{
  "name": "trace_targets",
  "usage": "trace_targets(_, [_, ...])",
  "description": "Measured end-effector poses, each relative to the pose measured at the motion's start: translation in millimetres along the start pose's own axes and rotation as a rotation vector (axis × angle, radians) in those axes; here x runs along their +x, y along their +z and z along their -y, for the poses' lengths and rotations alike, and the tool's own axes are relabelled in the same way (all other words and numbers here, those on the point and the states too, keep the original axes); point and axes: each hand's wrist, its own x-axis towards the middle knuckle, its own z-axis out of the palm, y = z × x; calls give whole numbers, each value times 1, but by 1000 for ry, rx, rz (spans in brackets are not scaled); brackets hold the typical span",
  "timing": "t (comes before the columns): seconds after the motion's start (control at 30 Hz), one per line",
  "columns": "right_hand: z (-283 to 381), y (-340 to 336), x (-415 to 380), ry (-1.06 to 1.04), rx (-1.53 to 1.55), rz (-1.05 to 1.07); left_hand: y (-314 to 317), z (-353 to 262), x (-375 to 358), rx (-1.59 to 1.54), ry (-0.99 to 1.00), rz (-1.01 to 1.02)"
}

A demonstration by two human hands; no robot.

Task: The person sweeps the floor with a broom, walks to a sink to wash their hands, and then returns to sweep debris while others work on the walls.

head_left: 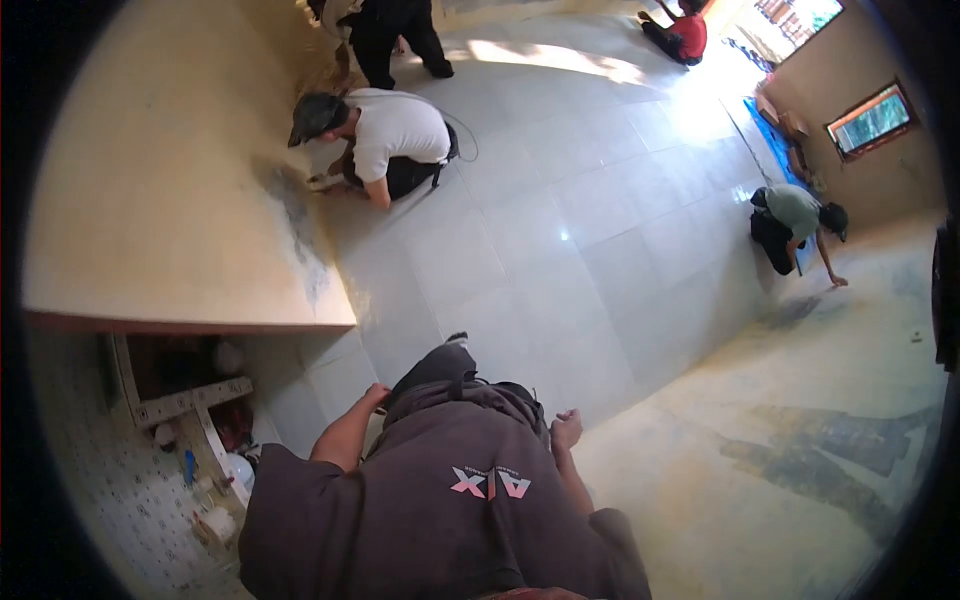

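Note:
My left hand [376, 395] hangs by my left hip, right at the dark trousers [432, 372]; its fingers are small and partly hidden against the cloth. On the other side, my right hand [566, 430] is held low beside my hip with its fingers curled in, and nothing shows in it. Between the two hands is the hem of my dark shirt [440, 450]. One foot [457, 339] shows ahead of my body on the pale floor tiles [540, 300].
At the left wall [170, 160] a person in a white shirt [400, 132] crouches; another person stands behind. A person in a green shirt [795, 212] squats by the smeared right wall [720, 430]. Someone in red [690, 38] sits far off. A tiled counter [130, 500] holds small items.

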Motion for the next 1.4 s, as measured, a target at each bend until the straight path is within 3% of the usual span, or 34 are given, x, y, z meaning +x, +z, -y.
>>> trace_targets(0.1, [50, -12, 32, 134, 310, 176, -26, -78, 58, 461, 229, -304])
trace_targets(0.23, [71, 16, 75, 3, 286, -224, -53, -234, 44, 532, 593, -770])
trace_targets(0.33, [93, 7, 88, 46, 90, -265, -49, -337, 36, 520, 749, -715])
trace_targets(0.4, [72, 28, 105, 77, 72, -358, -40, -386, 51, 517, 888, -714])
trace_targets(0.5, [66, 34, 132, 211, -34, -323, -19, -453, 56, 486, 674, -460])
trace_targets(0.57, [79, 21, 162, 308, -8, -183, -11, -489, 64, 480, 467, -447])
trace_targets(0.67, [45, 38, 243, 166, 74, -100, -2, -525, 73, 518, 187, -391])
trace_targets(0.73, [83, -2, 311, 55, 141, -8, 5, -562, 50, 595, 66, -398])
trace_targets(0.83, [195, -93, 413, -15, 167, 81, 19, -618, 44, 476, 12, -491])
trace_targets(0.9, [213, -112, 512, -86, 82, 65, 26, -655, 57, 294, 20, -383])
trace_targets(0.93, [225, -122, 557, -237, 158, -87, 30, -670, 61, 204, 20, -330])
trace_targets(1.0, [272, -148, 640, -144, 376, -144, 39, -705, 66, 31, 23, -284])
trace_targets(1.07, [334, -181, 706, -54, 466, -30, 44, -737, 78, -56, 24, -232])
trace_targets(1.17, [403, -185, 797, -60, 503, 62, 40, -778, 102, 173, 70, -300])
trace_targets(1.27, [467, -171, 855, -212, 373, 60, 36, -848, 102, 462, -102, -436])
trace_targets(1.33, [498, -164, 881, -274, 244, 151, 37, -904, 99, 404, -96, -467])
trace_targets(1.4, [510, -154, 904, -191, 189, 276, 29, -959, 116, 369, -81, -430])
